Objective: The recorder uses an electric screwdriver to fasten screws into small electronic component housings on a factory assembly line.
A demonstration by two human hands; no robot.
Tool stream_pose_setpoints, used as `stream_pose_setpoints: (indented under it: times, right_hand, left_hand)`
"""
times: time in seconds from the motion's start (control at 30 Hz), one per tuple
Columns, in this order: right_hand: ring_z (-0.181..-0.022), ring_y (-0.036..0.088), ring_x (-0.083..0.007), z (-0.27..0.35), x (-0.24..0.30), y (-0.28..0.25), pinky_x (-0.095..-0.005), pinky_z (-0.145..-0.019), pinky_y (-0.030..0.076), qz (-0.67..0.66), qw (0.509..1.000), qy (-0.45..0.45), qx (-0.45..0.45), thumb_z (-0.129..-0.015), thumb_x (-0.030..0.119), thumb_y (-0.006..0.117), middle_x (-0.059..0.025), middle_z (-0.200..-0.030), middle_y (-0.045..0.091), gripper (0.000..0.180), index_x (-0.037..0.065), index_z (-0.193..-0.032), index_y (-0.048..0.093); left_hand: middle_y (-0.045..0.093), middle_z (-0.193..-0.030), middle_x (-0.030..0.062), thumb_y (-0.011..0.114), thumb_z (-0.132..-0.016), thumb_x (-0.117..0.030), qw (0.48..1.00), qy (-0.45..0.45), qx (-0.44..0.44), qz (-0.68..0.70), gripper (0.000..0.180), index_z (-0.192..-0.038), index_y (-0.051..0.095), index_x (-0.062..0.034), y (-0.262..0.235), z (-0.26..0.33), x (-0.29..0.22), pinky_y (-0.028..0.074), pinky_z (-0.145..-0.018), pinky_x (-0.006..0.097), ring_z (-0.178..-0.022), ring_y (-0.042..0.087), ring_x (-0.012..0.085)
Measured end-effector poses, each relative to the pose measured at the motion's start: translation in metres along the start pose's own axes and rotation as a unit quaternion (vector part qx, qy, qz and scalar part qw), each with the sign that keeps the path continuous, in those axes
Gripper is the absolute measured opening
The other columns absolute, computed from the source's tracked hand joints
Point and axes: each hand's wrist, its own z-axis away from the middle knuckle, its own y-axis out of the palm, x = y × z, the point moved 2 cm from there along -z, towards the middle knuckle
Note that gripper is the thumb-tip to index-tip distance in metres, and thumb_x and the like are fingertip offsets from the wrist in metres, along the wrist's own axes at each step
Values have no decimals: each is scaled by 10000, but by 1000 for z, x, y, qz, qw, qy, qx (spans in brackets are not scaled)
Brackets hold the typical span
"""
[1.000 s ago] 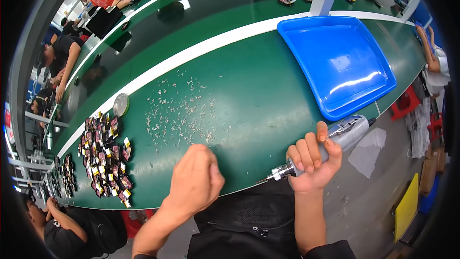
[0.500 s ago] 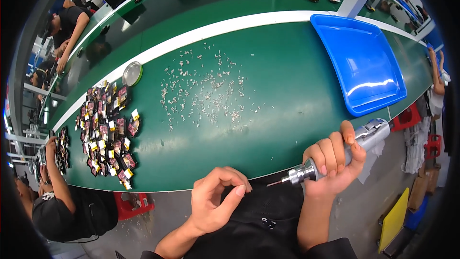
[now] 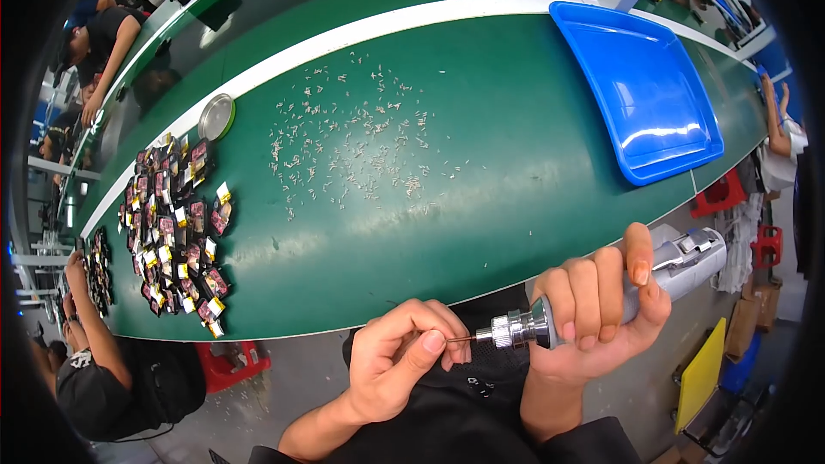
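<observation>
My right hand (image 3: 593, 305) is wrapped round the grey body of a power screwdriver (image 3: 687, 265), held nearly level over my lap at the table's front edge. Its thin bit (image 3: 462, 338) points left. The bit's tip meets the pinched thumb and fingers of my left hand (image 3: 400, 357); whatever lies between them is hidden or too small to name. On the green table beyond, many tiny silvery pieces (image 3: 378, 150), like small screws, are scattered. Left of them lies a heap of small black parts (image 3: 172, 223) with pinkish faces and white and yellow tabs.
A blue tray (image 3: 640, 77) lies at the right of the green table (image 3: 481, 232). A round shallow tin (image 3: 216, 117) sits by the heap, near the white rail (image 3: 361, 32). At the left, a co-worker (image 3: 103, 361) in black sits at the same table, beside a red stool (image 3: 232, 369).
The screwdriver's bit has come to the fingertips of my left hand, closing the gap between them. Both hands are still closed. The whole view has shifted slightly.
</observation>
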Motion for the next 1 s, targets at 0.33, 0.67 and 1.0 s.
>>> stream_pose_setpoints:
  times: [0.33,0.67,1.0]
  right_hand:
    - [-404,397,-114,3,-1,0,-283,-456,374,39,999,-8,13,-922,156,440,-4,-485,390,91,67,-906,435]
    - [-427,380,-102,-10,9,-19,-272,-483,376,-9,999,-29,-45,-922,153,445,4,-497,366,98,57,-905,449]
    - [-452,360,-135,-22,14,-66,-301,-506,341,20,982,-52,-180,-881,217,474,-3,-510,336,132,87,-897,479]
  left_hand:
    - [600,-759,143,520,-952,-32,961,86,-33,-260,124,-857,532,47,3,-1,-2,471,-579,275,-658,569,176]
    - [659,-915,138,572,-891,-48,918,57,-80,-384,283,-1150,576,65,-3,-26,-28,483,-637,274,-684,588,174]
    - [586,-613,131,600,-869,-68,716,107,62,-687,223,-663,568,12,-5,-189,-60,433,-535,335,-522,551,271]
